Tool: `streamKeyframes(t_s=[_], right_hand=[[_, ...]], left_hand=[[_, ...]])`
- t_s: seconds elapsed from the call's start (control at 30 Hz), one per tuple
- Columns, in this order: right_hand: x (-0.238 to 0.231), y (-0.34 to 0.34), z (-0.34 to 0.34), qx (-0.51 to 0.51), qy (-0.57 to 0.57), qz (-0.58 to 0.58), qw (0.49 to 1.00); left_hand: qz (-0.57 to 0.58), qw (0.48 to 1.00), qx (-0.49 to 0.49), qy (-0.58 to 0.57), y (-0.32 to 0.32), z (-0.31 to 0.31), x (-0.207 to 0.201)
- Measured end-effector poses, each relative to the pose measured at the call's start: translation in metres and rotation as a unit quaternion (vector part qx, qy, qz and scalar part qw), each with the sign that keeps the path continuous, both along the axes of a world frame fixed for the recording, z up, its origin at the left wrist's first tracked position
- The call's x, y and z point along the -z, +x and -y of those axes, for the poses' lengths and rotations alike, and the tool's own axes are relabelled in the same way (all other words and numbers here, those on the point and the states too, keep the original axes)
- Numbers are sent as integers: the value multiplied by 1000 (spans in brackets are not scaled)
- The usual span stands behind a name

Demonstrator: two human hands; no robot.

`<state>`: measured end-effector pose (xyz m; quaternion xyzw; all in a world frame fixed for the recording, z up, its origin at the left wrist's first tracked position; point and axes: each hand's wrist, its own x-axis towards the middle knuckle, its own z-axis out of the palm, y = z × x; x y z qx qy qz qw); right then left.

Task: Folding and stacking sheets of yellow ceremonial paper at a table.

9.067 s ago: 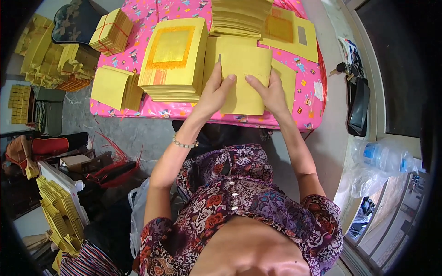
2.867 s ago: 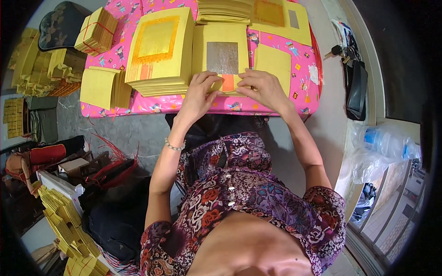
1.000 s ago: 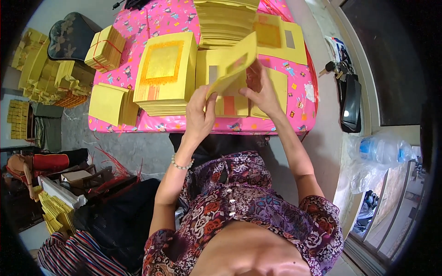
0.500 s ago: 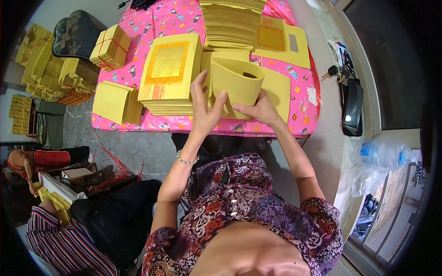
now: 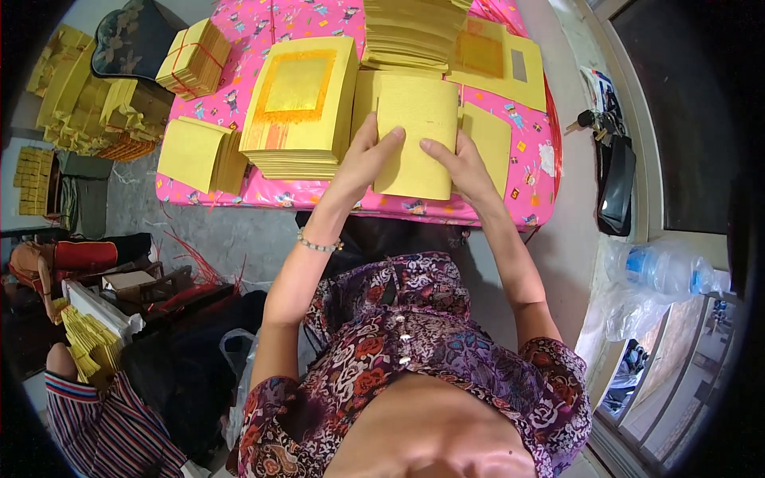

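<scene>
Both my hands grip a folded yellow paper sheet point(image 5: 418, 103) at the table's near edge. My left hand point(image 5: 366, 155) clasps its left side, thumb on top. On its right side, my right hand point(image 5: 466, 166) lays its thumb over the face, fingers mostly hidden behind. The fold looks flattened, with the paper slightly tilted. To its left stands a thick stack of yellow paper point(image 5: 267, 151) whose top sheet has an orange-bordered gold square. Behind it rises a taller stack of yellow paper point(image 5: 414, 36). A flat yellow sheet point(image 5: 490, 143) lies to the right.
A pink patterned cloth point(image 5: 231, 56) covers the table. At left are a small folded pile point(image 5: 195, 155) and a tied yellow bundle point(image 5: 191, 60). Lower left, a person in a striped garment point(image 5: 119, 422) is near yellow papers. A plastic bottle point(image 5: 665, 269) and keys point(image 5: 588, 119) are at right.
The yellow sheet was a rounded, open loop and is now pressed into a flat fold. My right hand has shifted from its lower corner to its right side; my left thumb now lies on it.
</scene>
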<state>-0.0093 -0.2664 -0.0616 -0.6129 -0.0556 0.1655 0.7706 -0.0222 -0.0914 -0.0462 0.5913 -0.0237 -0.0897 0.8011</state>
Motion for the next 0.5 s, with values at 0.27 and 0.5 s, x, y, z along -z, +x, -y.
streamKeyframes(t_s=[0.27, 0.5], right_hand=[[-2, -2, -1, 10, 26, -11, 1000], [0, -9, 0, 29, -46, 75, 996]], left_hand=[[-17, 999, 9, -32, 1, 4, 3], [-7, 1000, 21, 1, -6, 2, -4]])
